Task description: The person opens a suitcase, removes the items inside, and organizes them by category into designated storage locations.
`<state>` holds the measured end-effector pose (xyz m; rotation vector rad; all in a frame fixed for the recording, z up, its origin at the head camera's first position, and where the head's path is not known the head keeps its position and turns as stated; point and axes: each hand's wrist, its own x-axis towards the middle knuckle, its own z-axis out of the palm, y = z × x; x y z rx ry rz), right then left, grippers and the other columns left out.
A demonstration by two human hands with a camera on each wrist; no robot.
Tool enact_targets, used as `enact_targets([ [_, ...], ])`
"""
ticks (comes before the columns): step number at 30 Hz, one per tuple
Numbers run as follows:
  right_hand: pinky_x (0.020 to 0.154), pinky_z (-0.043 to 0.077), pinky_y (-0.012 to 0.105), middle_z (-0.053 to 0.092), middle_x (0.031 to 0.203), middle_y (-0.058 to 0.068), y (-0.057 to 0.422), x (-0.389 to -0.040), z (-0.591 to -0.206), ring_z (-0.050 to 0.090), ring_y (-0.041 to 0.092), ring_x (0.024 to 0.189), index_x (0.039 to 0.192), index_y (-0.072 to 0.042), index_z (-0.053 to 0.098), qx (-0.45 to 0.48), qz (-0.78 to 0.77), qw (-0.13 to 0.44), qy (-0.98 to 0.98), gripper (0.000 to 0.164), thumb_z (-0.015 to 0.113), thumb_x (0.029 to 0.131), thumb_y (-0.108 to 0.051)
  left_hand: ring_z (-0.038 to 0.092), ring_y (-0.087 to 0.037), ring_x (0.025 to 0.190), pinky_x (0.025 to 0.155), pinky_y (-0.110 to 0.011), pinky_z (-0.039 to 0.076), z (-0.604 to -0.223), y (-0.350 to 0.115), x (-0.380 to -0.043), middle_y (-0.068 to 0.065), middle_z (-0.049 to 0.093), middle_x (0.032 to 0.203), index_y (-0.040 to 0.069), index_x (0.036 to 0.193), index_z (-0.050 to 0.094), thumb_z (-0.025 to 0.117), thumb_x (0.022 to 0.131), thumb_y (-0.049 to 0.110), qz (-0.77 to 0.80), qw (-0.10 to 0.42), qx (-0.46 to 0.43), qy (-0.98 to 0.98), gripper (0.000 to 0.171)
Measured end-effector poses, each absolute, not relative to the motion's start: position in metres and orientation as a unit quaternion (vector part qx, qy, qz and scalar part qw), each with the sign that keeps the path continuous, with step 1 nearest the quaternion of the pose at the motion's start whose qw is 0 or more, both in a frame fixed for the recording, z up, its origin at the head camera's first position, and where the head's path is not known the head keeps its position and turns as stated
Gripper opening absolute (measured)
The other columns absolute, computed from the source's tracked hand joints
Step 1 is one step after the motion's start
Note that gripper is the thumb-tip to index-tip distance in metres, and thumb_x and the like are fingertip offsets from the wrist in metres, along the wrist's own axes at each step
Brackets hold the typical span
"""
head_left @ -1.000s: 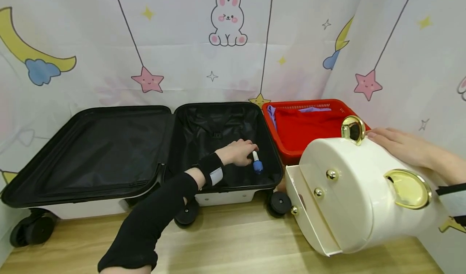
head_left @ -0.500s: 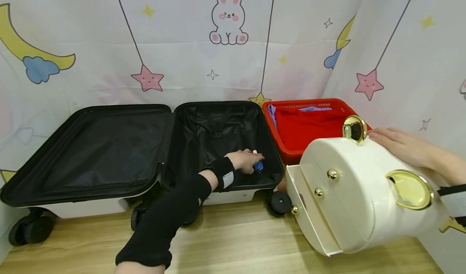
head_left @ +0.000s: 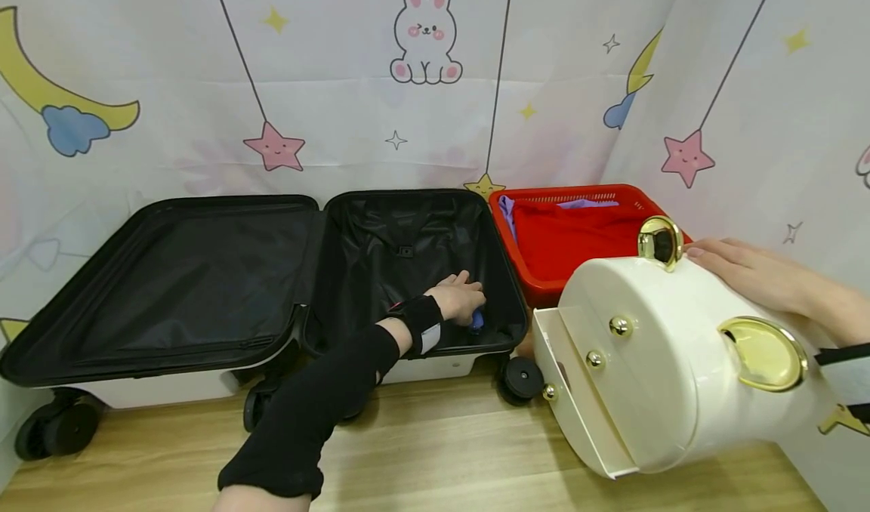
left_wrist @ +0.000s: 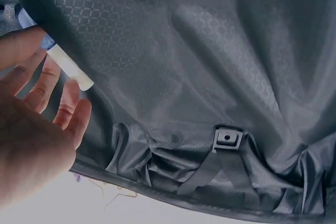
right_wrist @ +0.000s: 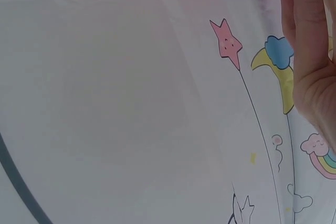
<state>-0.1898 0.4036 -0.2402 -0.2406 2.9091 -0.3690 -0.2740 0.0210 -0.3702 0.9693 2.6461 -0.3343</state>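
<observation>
My left hand [head_left: 458,300] reaches into the right half of the open suitcase [head_left: 381,346]. Between its thumb and fingers it pinches a blue nail polish bottle [head_left: 477,320] with a white cap. The left wrist view shows the long white cap [left_wrist: 70,67] pointing away from the thumb, over the dark lining. My right hand [head_left: 754,274] rests with its fingers straight on the cream cosmetic case [head_left: 632,331]. That case lies tipped on its side, its lower drawer [head_left: 578,421] pulled out toward the suitcase and its gold knobs facing left.
A red basket [head_left: 537,285] with red and purple cloth stands behind the case, beside the suitcase. The suitcase's other half [head_left: 170,278] lies flat at the left. Black wheels [head_left: 522,380] stick out over the wooden floor [head_left: 435,451]. A printed curtain [head_left: 340,104] hangs behind.
My left hand has moved right and down over the nail polish bottle and now pinches it; the bottle has shifted slightly left. The right hand and case have stayed still.
</observation>
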Motion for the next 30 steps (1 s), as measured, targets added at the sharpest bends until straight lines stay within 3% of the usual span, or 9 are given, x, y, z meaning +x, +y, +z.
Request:
enact_targets([
  [4, 0.099, 0.03, 0.074, 0.036, 0.149, 0.034, 0.403, -0.189, -0.241, 0.034, 0.057, 0.134, 0.15, -0.001, 0.039, -0.09, -0.115, 0.091, 0.985, 0.061, 0.026, 0.109, -0.045, 0.047, -0.022, 0.117, 0.104, -0.032, 0.038, -0.371, 0.019, -0.272, 0.002, 0.059, 0.137, 0.026, 0.131, 0.064, 0.058, 0.1, 0.02, -0.129, 0.128, 0.317, 0.931, 0.031],
  [7, 0.098, 0.031, 0.074, 0.035, 0.149, 0.034, 0.402, -0.189, -0.241, 0.034, 0.057, 0.134, 0.15, -0.002, 0.039, -0.089, -0.12, 0.096, 0.984, 0.061, 0.026, 0.109, -0.045, 0.054, -0.024, 0.116, 0.103, -0.034, 0.041, -0.37, 0.015, -0.271, 0.001, 0.064, 0.132, 0.024, 0.121, 0.069, 0.058, 0.101, 0.02, -0.109, 0.103, 0.311, 0.939, 0.023],
  [12, 0.098, 0.03, 0.075, 0.034, 0.149, 0.035, 0.402, -0.19, -0.241, 0.033, 0.057, 0.133, 0.15, 0.0, 0.038, -0.09, -0.128, 0.1, 0.983, 0.061, 0.025, 0.109, -0.044, 0.064, -0.023, 0.1, 0.084, -0.033, 0.048, -0.364, 0.008, -0.273, -0.005, 0.069, 0.114, 0.015, 0.107, 0.069, 0.06, 0.101, 0.021, -0.035, 0.122, 0.304, 0.944, 0.012],
  [16, 0.098, 0.03, 0.075, 0.034, 0.148, 0.036, 0.403, -0.19, -0.239, 0.033, 0.057, 0.132, 0.15, -0.001, 0.037, -0.087, -0.135, 0.105, 0.981, 0.062, 0.023, 0.109, -0.045, 0.057, -0.019, 0.081, 0.068, -0.029, 0.042, -0.358, 0.004, -0.274, -0.008, 0.064, 0.103, 0.009, 0.107, 0.064, 0.057, 0.103, 0.017, 0.017, 0.159, 0.291, 0.943, 0.012],
  [18, 0.097, 0.031, 0.075, 0.034, 0.148, 0.036, 0.403, -0.19, -0.238, 0.034, 0.056, 0.132, 0.15, -0.001, 0.037, -0.087, -0.136, 0.105, 0.981, 0.062, 0.023, 0.109, -0.045, 0.053, -0.017, 0.076, 0.064, -0.027, 0.039, -0.355, 0.002, -0.275, -0.009, 0.064, 0.1, 0.008, 0.105, 0.064, 0.056, 0.103, 0.016, 0.045, 0.154, 0.288, 0.944, 0.012],
  [25, 0.096, 0.032, 0.076, 0.036, 0.148, 0.036, 0.402, -0.19, -0.24, 0.035, 0.057, 0.131, 0.15, -0.001, 0.038, -0.091, -0.125, 0.098, 0.983, 0.062, 0.025, 0.109, -0.046, 0.054, -0.011, 0.059, 0.05, -0.019, 0.038, -0.342, -0.01, -0.271, -0.007, 0.072, 0.088, 0.005, 0.095, 0.071, 0.063, 0.1, 0.017, 0.221, 0.061, 0.269, 0.935, 0.016],
  [30, 0.096, 0.03, 0.078, 0.033, 0.148, 0.037, 0.403, -0.191, -0.24, 0.034, 0.059, 0.131, 0.15, 0.001, 0.036, -0.088, -0.129, 0.102, 0.983, 0.064, 0.024, 0.109, -0.046, 0.051, -0.01, 0.057, 0.049, -0.018, 0.034, -0.33, -0.016, -0.267, -0.006, 0.068, 0.078, 0.006, 0.095, 0.07, 0.066, 0.098, 0.023, 0.34, -0.044, 0.253, 0.905, 0.018],
])
